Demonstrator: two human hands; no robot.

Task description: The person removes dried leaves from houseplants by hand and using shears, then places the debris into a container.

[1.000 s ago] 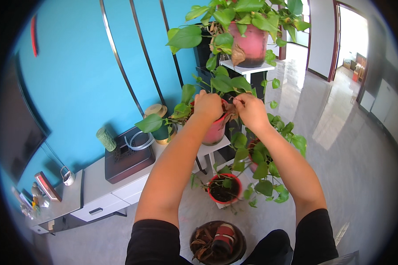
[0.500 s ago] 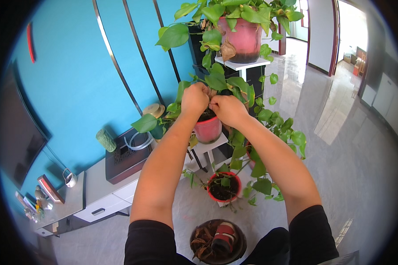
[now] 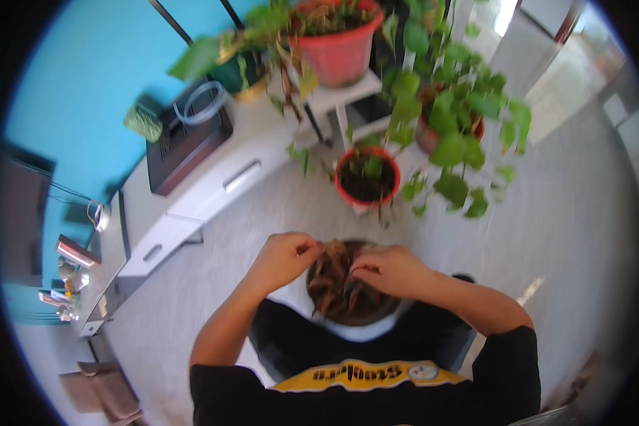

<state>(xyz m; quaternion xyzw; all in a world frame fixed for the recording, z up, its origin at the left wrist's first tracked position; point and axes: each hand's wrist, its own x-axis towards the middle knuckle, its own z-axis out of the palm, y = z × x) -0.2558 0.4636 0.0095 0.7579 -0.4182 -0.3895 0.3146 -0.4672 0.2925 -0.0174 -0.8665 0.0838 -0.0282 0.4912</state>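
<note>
Low in front of me, a round brown basin [image 3: 368, 318] holds curled, dried brown leaves [image 3: 325, 290]. Over its left rim, my left hand [image 3: 288, 258] pinches a dry leaf [image 3: 335, 250] between thumb and fingers. My right hand [image 3: 396, 272] is above the basin's right side, its fingers bent together close to the leaves. What those fingers hold, if anything, is too blurred to make out. Just beyond the basin stands a red pot [image 3: 368, 177] with dark soil and a few green leaves.
A larger pink-red pot [image 3: 336, 53] sits on a white stand [image 3: 348, 92]. To the right, a leafy trailing plant [image 3: 461, 128] spreads from another pot. A white cabinet [image 3: 220, 184] runs along the blue wall, carrying a dark box [image 3: 192, 142] and a green roll [image 3: 143, 123].
Both hands have left the plant in the pink-red pot and come down over the basin. The view has tilted downward, and a red-and-white object seen in the basin earlier no longer shows clearly.
</note>
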